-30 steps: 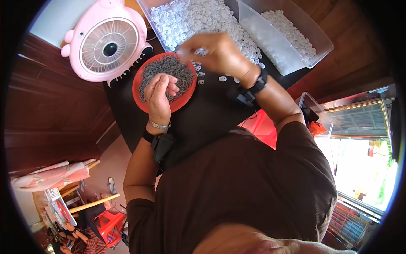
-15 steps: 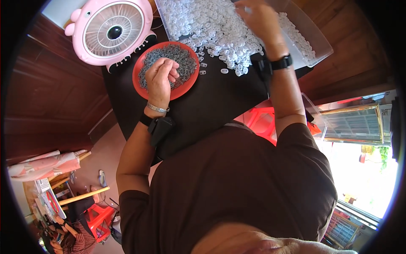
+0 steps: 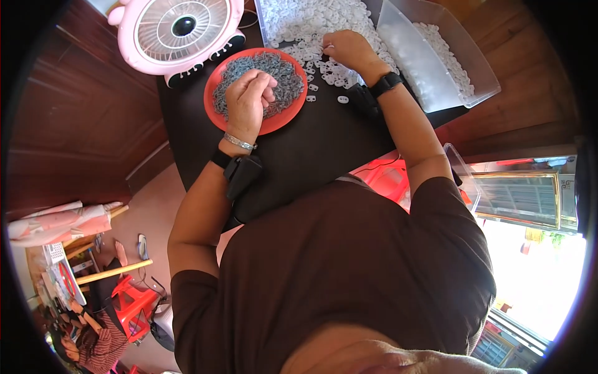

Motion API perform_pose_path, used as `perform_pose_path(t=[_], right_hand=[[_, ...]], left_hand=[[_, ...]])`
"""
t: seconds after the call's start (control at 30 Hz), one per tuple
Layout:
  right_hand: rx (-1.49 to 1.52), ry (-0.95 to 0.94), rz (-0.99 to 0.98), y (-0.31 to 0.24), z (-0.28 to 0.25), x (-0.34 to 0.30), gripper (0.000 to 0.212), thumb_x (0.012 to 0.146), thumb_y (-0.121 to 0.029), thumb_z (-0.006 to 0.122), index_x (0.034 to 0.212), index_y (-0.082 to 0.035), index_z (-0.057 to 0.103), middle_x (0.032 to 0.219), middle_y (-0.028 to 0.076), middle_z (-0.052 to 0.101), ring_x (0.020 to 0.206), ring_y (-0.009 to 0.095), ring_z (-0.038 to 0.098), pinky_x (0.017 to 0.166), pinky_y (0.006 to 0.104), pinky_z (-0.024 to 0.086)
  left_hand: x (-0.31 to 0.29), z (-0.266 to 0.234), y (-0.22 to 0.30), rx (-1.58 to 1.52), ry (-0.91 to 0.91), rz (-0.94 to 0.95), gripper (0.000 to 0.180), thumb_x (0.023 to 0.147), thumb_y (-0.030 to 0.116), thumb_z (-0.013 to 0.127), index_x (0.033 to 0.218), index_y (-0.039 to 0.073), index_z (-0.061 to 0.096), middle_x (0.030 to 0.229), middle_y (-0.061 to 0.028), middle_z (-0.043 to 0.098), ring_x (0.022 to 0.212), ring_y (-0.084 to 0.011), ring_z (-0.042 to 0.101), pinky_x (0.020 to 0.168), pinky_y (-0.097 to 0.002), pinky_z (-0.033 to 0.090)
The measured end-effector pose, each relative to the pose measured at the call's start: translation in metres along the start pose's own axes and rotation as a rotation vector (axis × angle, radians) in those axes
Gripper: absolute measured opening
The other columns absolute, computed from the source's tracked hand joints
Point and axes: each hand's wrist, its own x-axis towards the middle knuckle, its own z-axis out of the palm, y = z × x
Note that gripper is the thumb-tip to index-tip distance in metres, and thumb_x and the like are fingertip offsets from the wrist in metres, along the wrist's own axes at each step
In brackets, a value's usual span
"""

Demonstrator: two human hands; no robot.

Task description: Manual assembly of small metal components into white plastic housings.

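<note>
A red plate [image 3: 300, 100] full of small thin grey pieces [image 3: 283, 71] lies on the black tabletop. Over its middle my left hand [image 3: 246, 100] is held with fingers curled in; whatever they may hold is hidden. Small white oval plastic pieces with holes [image 3: 293, 19] form a big heap right of the plate, some strayed onto the tabletop. At the heap's near side, my right hand [image 3: 354, 51] pinches, and a bit of white shows at its fingertips, seemingly one of those pieces.
A pink animal-shaped fan [image 3: 180, 28] stands beyond the plate at the left. On the right is a translucent plastic bin [image 3: 483, 93] holding more white pieces. Red stools [image 3: 383, 177] are below the table. Another person [image 3: 99, 340] sits at the far lower left.
My right hand has come back from the far part of the heap, toward me and to the left, with its fingers now pinched. The left hand stays curled over the plate. The whole view has shifted slightly.
</note>
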Motion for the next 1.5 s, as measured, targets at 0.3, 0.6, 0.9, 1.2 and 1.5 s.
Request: perform_pose_path(t=[0.3,0.6,0.9,1.2,1.5], right_hand=[[0.047,-0.026,0.078,-0.011,-0.02,-0.005,0.019,0.077,-0.026,0.056,0.086,-0.013,0.067,0.081,0.009,0.066,0.082,0.029,0.062,0.071,0.0402,0.049],[0.122,0.002,-0.216,-0.036,-0.01,-0.006,0.024,0.081,-0.028,0.058,0.095,-0.011,0.066,0.076,0.01,0.065,0.073,0.029,0.062,0.068,0.0387,0.049],[0.143,0.078,-0.213,-0.028,0.005,-0.004,0.019,0.084,-0.024,0.057,0.087,-0.006,0.063,0.077,0.014,0.064,0.075,0.034,0.061,0.068,0.0413,0.048],[0.047,0.113,-0.042,-0.019,-0.004,-0.01,0.019,0.082,-0.028,0.054,0.087,-0.014,0.066,0.077,0.012,0.066,0.076,0.032,0.063,0.068,0.042,0.049],[0.507,-0.248,-0.207,-0.04,-0.013,-0.02,0.016,0.075,-0.016,0.067,0.088,-0.006,0.066,0.081,0.01,0.065,0.073,0.024,0.062,0.066,0.0316,0.048]], left_hand=[[0.002,-0.002,-0.002,-0.058,0.036,0.001,0.023,0.088,0.016,0.052,0.075,0.001,0.062,0.065,-0.0011,0.057,0.054,-0.007,0.051,0.048,-0.0192,0.037],[0.017,-0.022,0.005,-0.164,0.196,-0.01,0.023,0.086,0.019,0.052,0.075,0.001,0.062,0.062,-0.002,0.055,0.053,-0.0115,0.054,0.047,-0.0209,0.038],[0.018,-0.016,0.018,-0.122,0.148,-0.075,0.024,0.086,0.02,0.052,0.074,0.001,0.062,0.063,-0.0022,0.056,0.053,-0.0122,0.055,0.048,-0.0219,0.039],[0.003,-0.002,0.033,-0.205,0.003,-0.152,0.027,0.087,0.022,0.049,0.077,0.001,0.062,0.065,-0.0022,0.056,0.056,-0.0134,0.056,0.05,-0.022,0.041],[-0.01,-0.009,0.005,-0.177,0.113,-0.163,0.024,0.086,0.02,0.05,0.076,0.001,0.062,0.065,-0.0025,0.056,0.055,-0.0124,0.055,0.05,-0.0222,0.04]])
